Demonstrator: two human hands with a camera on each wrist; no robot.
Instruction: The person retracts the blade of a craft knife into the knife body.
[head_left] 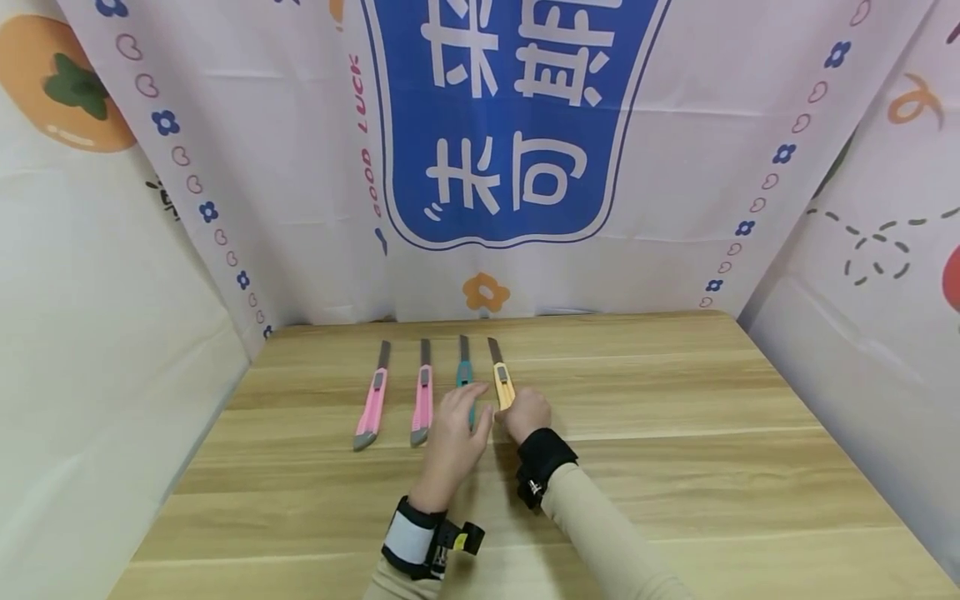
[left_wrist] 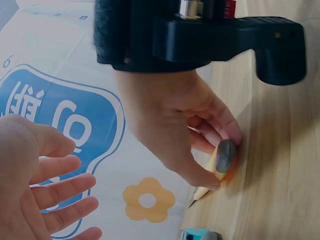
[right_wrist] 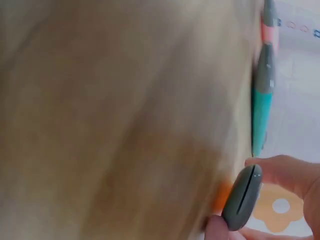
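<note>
Beige sleeves [head_left: 611, 533] with black wrist straps [head_left: 547, 452] come in from the near side of the teal knife [head_left: 464, 372], which lies on the table [head_left: 675, 417] as landmark. The hands are apart from each other. Right hand [head_left: 527, 414]: pinching the yellow knife [head_left: 503, 385] by its grey-capped handle end, just right of the teal knife. Left hand [head_left: 454, 433]: fingers loose, nothing held, partly covering the teal knife's handle in the head view. First pink knife [head_left: 423, 397]: near, left of the teal knife; second pink knife [head_left: 373, 404]: farther left. All four blades extended, directed away from the person.
</note>
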